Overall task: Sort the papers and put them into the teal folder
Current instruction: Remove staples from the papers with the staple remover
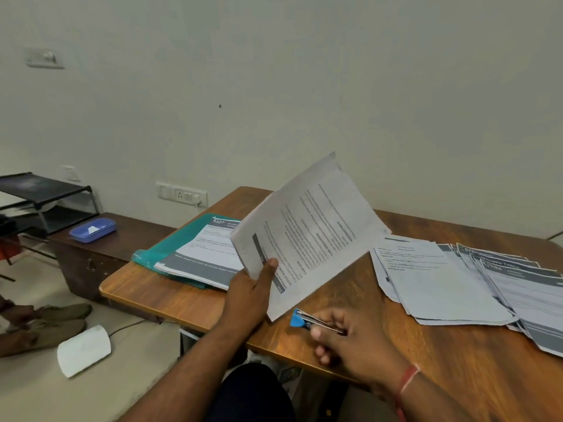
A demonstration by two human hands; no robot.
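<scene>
My left hand [249, 292] holds a small stack of printed papers [307, 233] tilted up over the middle of the wooden table [170, 287], thumb on the front sheet. My right hand [347, 342] grips a blue and metal stapler [304, 320] just below the stack's lower corner. The teal folder [170, 245] lies open at the table's left side with printed sheets [207, 257] lying on it. More papers [457, 284] are fanned out loosely on the right of the table.
A low dark wooden cabinet [122, 236] stands left of the table with a blue plastic box [93, 229] on it. A black rack [45, 196] is behind. On the floor lie a white pad [83, 350] and someone's shoes [45, 324].
</scene>
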